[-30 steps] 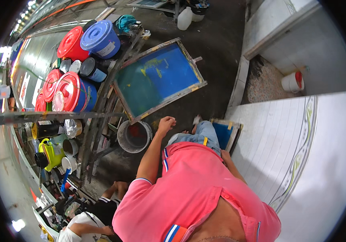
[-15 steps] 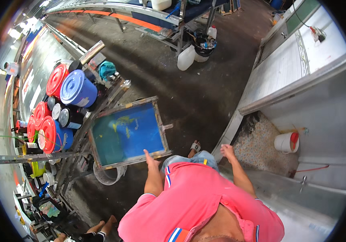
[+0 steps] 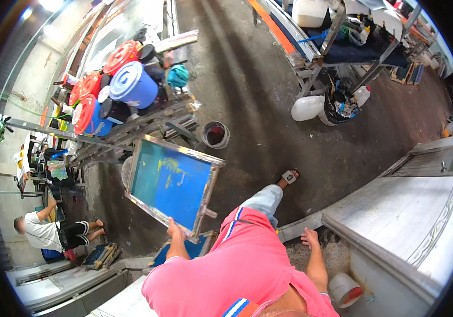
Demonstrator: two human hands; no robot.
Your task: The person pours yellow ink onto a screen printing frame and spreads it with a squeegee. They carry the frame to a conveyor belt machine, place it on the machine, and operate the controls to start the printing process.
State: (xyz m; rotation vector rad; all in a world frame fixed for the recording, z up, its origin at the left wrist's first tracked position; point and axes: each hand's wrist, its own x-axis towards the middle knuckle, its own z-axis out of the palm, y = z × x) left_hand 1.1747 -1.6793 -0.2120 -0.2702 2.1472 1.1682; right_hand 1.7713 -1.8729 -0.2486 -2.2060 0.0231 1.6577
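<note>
My left hand (image 3: 176,232) is closed on the near edge of a screen-printing frame (image 3: 184,179). The frame has a worn, paint-stained border and a blue-and-green mesh with yellow smears. It is held tilted out in front of my left side, with a small tab jutting from its right edge. My right hand (image 3: 309,239) hangs at my right with loosely bent fingers and nothing in it, above a low threshold by a wet tiled patch. Below the held frame, a second blue-meshed frame (image 3: 187,251) is partly hidden by my left arm.
Lidded buckets, including a blue bucket (image 3: 134,84), crowd a bench at the left. A stained pail (image 3: 216,135) stands on the floor ahead. Farther right are a white jug (image 3: 307,108) and a black bin (image 3: 340,103). A person (image 3: 47,232) works at far left.
My view and body have turned left, bringing the other person fully into sight. The frame stays in my left hand. One foot has stepped forward, and my right hand has swung lower.
</note>
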